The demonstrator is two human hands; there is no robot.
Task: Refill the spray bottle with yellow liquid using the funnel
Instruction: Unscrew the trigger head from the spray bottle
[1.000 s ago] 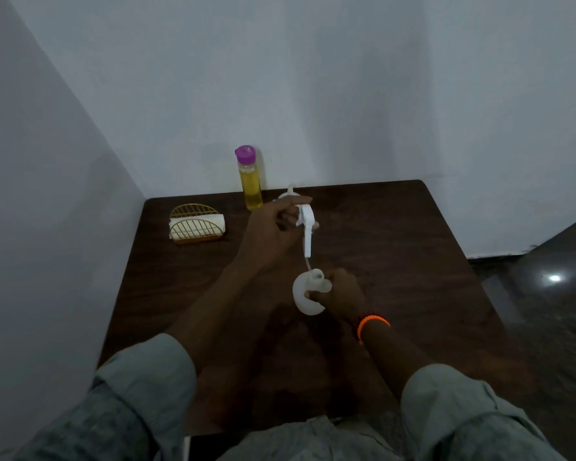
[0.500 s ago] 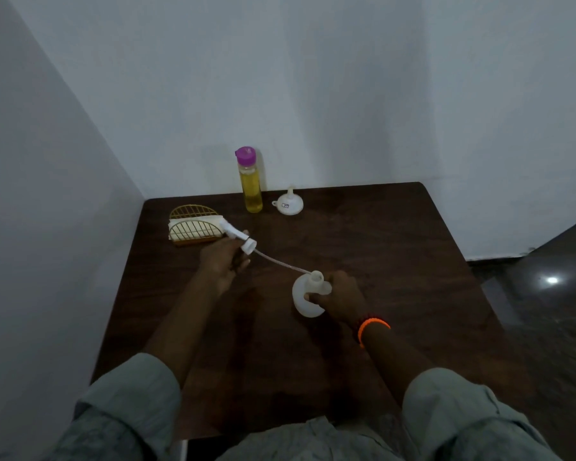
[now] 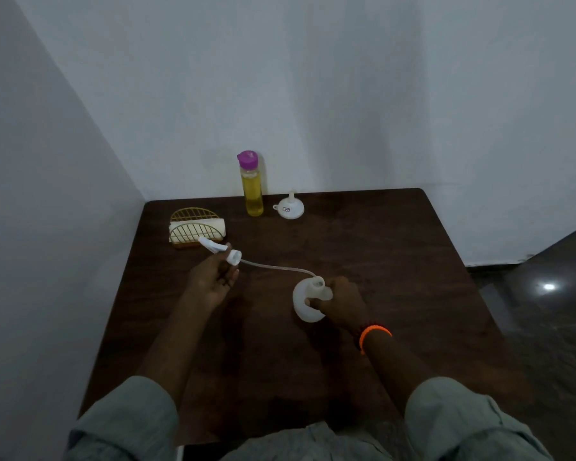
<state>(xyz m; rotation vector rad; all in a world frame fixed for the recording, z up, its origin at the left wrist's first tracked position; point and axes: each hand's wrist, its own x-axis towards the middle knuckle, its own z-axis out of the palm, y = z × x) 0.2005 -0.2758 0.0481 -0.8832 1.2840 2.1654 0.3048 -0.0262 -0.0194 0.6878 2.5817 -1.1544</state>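
A white ring-shaped spray bottle (image 3: pixel 302 302) stands on the dark wooden table (image 3: pixel 363 247), its neck uncapped. My right hand (image 3: pixel 341 302) grips it by the neck. The white sprayer head (image 3: pixel 215 249) lies at the fingertips of my left hand (image 3: pixel 213 281), to the left of the bottle. Its thin dip tube (image 3: pixel 273 266) runs from the head to the bottle's mouth. A tall bottle of yellow liquid (image 3: pixel 252 186) with a purple cap stands at the table's back edge. A small white funnel (image 3: pixel 290 207) sits upside down beside it.
A gold wire holder with white napkins (image 3: pixel 197 229) sits at the back left, just behind the sprayer head. White walls close in on the left and behind the table. The table's right edge drops to a dark floor (image 3: pixel 546 294).
My left hand has pulled the sprayer head up out of the bottle and carried it left and down near the napkin holder. My right hand has kept its grip on the bottle.
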